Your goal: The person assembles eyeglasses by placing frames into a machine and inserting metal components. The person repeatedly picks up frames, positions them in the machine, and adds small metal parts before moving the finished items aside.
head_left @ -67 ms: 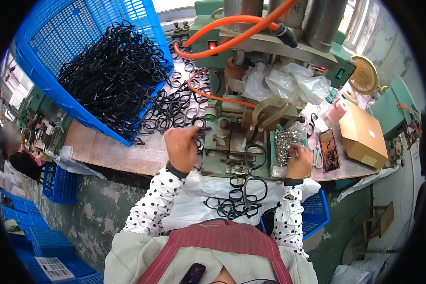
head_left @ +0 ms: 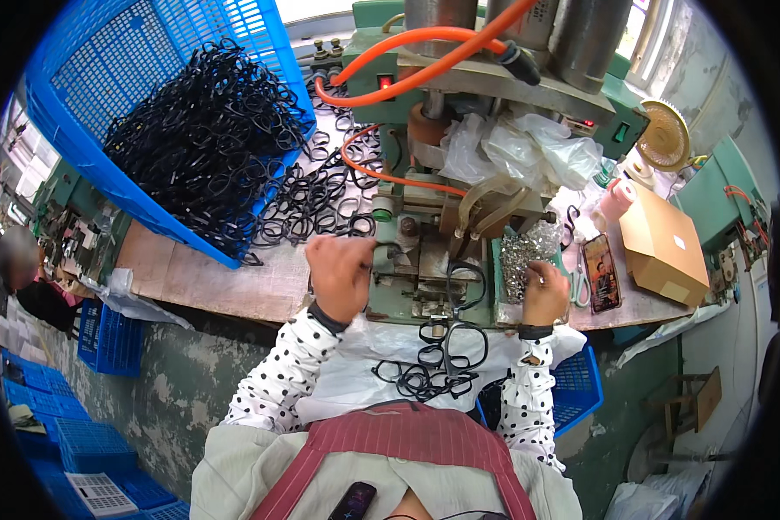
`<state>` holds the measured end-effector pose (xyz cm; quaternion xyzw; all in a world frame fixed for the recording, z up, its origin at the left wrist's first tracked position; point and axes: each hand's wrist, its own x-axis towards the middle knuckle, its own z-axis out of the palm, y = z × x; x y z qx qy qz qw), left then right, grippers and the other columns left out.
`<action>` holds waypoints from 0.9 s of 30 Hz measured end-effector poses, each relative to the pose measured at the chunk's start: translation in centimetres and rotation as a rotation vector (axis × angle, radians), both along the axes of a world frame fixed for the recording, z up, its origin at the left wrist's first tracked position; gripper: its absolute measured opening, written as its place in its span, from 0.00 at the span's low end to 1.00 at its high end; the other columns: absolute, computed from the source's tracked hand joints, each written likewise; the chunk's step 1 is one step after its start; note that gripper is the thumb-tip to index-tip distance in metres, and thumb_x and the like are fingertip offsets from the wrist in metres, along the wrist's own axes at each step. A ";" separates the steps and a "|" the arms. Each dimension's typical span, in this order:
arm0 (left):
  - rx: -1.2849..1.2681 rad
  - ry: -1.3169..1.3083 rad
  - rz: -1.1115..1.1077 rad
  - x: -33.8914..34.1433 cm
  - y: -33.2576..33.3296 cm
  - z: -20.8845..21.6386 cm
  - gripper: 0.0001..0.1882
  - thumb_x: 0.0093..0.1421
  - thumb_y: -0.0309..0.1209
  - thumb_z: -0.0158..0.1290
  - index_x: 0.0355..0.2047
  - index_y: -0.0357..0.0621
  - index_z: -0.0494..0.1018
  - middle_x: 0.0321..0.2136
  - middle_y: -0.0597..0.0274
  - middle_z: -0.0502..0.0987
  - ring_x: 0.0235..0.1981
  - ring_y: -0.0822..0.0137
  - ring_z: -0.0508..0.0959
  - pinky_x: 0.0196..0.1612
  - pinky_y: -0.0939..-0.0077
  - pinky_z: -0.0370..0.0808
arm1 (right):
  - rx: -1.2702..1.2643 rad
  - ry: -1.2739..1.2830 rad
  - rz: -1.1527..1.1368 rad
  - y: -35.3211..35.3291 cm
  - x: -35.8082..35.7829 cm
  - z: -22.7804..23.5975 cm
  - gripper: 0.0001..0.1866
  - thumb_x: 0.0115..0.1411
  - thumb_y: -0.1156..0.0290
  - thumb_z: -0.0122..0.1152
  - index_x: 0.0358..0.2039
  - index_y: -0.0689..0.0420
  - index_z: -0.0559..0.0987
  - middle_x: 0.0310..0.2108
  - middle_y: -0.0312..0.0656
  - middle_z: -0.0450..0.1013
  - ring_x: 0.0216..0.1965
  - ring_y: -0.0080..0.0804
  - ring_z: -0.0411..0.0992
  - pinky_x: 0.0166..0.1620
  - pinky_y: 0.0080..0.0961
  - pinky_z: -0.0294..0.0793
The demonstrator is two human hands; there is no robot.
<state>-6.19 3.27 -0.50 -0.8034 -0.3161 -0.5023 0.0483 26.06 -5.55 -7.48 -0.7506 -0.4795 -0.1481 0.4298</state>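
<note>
My left hand [head_left: 341, 274] is curled into a fist against the left side of the green press machine [head_left: 425, 260]; nothing shows in it. My right hand [head_left: 544, 293] rests at the near edge of a heap of small shiny metal parts [head_left: 529, 250], fingertips bent into them; whether it pinches one is hidden. A black spectacle frame [head_left: 464, 286] lies on the machine bed between my hands. Several more black frames [head_left: 429, 364] hang and pile on the white sheet in my lap.
A tilted blue basket [head_left: 69, 113] full of black frames stands at the left, with loose frames [head_left: 321, 195] spilled beside it. Orange hoses [head_left: 425, 52] loop over the machine. A cardboard box [head_left: 663, 243], phone [head_left: 601, 273] and small fan [head_left: 665, 136] sit right. Blue crates [head_left: 104, 334] stand below.
</note>
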 end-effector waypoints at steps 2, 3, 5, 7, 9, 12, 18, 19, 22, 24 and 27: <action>0.098 0.008 -0.139 2.0 -1.8 1.2 0.25 0.41 0.18 0.53 0.43 0.48 0.75 0.36 0.68 0.77 0.37 0.65 0.75 0.52 0.59 0.62 | 0.077 0.363 0.197 0.6 -1.3 1.7 0.06 0.50 0.78 0.63 0.31 0.54 0.82 0.28 0.37 0.77 0.30 0.32 0.73 0.36 0.24 0.70; 0.128 0.029 -0.209 2.8 -2.5 1.6 0.25 0.43 0.18 0.53 0.44 0.49 0.75 0.37 0.68 0.77 0.37 0.65 0.76 0.52 0.59 0.63 | 0.117 0.641 0.315 0.8 -2.3 2.7 0.07 0.51 0.79 0.62 0.31 0.57 0.82 0.27 0.37 0.78 0.29 0.27 0.73 0.35 0.21 0.69; 0.158 0.054 -0.333 4.4 -3.6 1.9 0.23 0.45 0.20 0.54 0.45 0.49 0.75 0.38 0.68 0.77 0.37 0.66 0.77 0.52 0.59 0.64 | 0.119 0.826 0.509 0.3 -4.4 6.0 0.07 0.51 0.80 0.63 0.33 0.64 0.82 0.28 0.36 0.78 0.28 0.19 0.70 0.33 0.17 0.68; 0.157 0.059 -0.437 5.7 -4.4 2.3 0.22 0.47 0.24 0.56 0.46 0.48 0.75 0.38 0.68 0.77 0.37 0.66 0.77 0.51 0.58 0.66 | 0.094 0.851 0.571 -0.3 -6.5 8.7 0.09 0.51 0.80 0.64 0.35 0.63 0.83 0.27 0.36 0.78 0.26 0.17 0.68 0.30 0.15 0.66; 0.127 0.071 -0.549 6.6 -4.5 2.3 0.24 0.47 0.25 0.57 0.48 0.45 0.74 0.38 0.64 0.77 0.36 0.64 0.77 0.49 0.58 0.70 | 0.063 0.783 0.631 -0.7 -8.0 10.5 0.11 0.50 0.79 0.65 0.36 0.62 0.83 0.27 0.35 0.77 0.24 0.15 0.65 0.27 0.14 0.63; 0.107 0.065 -0.642 6.9 -4.2 1.9 0.24 0.47 0.25 0.57 0.48 0.41 0.74 0.38 0.62 0.77 0.35 0.62 0.77 0.47 0.60 0.72 | 0.064 0.840 0.585 0.2 -9.2 9.9 0.16 0.47 0.78 0.68 0.39 0.63 0.80 0.27 0.37 0.78 0.23 0.14 0.65 0.25 0.14 0.61; 0.166 0.100 -0.728 6.4 -4.6 1.0 0.22 0.50 0.25 0.55 0.48 0.39 0.73 0.36 0.59 0.77 0.32 0.60 0.76 0.45 0.61 0.73 | 0.193 0.915 0.570 2.2 -10.9 9.9 0.28 0.46 0.79 0.69 0.49 0.63 0.68 0.28 0.41 0.77 0.28 0.19 0.72 0.30 0.16 0.70; 0.188 0.085 -0.740 6.1 -5.0 1.3 0.20 0.51 0.25 0.55 0.47 0.39 0.74 0.36 0.60 0.78 0.32 0.61 0.76 0.45 0.62 0.73 | 0.235 0.924 0.595 2.5 -11.1 9.5 0.30 0.46 0.80 0.69 0.50 0.63 0.67 0.29 0.42 0.77 0.29 0.20 0.73 0.31 0.16 0.71; 0.231 0.052 -0.753 6.0 -5.3 2.3 0.19 0.50 0.25 0.55 0.45 0.38 0.75 0.35 0.60 0.78 0.33 0.62 0.77 0.44 0.62 0.73 | 0.223 0.953 0.576 2.4 -11.3 9.6 0.32 0.45 0.80 0.70 0.51 0.63 0.66 0.30 0.42 0.77 0.29 0.21 0.73 0.33 0.17 0.72; 0.231 0.039 -0.776 6.2 -4.9 2.7 0.19 0.50 0.25 0.55 0.44 0.38 0.75 0.35 0.60 0.79 0.33 0.62 0.77 0.45 0.62 0.73 | 0.183 0.898 0.555 2.0 -11.1 9.7 0.32 0.45 0.79 0.70 0.51 0.64 0.66 0.32 0.42 0.77 0.31 0.22 0.74 0.35 0.19 0.72; 0.085 0.172 -0.896 6.6 -3.9 2.0 0.22 0.50 0.24 0.54 0.48 0.38 0.73 0.41 0.56 0.77 0.41 0.57 0.76 0.52 0.54 0.71 | 0.156 0.590 0.406 1.7 -8.2 9.3 0.31 0.45 0.76 0.69 0.51 0.61 0.69 0.35 0.42 0.77 0.35 0.28 0.74 0.39 0.26 0.72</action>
